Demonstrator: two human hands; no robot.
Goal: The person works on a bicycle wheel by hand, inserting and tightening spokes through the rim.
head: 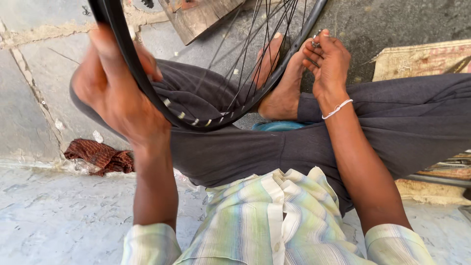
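Head camera: we see our left hand gripping the black spoked metal wheel rim over our lap; our right hand pinches a small metal tool at its edge, spokes mounted, work unfinished.

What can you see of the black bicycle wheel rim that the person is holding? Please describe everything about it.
The bicycle wheel rim is black, thin and looks like metal, with no tyre visible. Small silver nipples line its inner side, and thin dark spokes rise toward a hub out of view. It stands tilted over the person's crossed legs. The left hand grips it; the right hand pinches a small metal part at its edge. A bare foot lies behind it.
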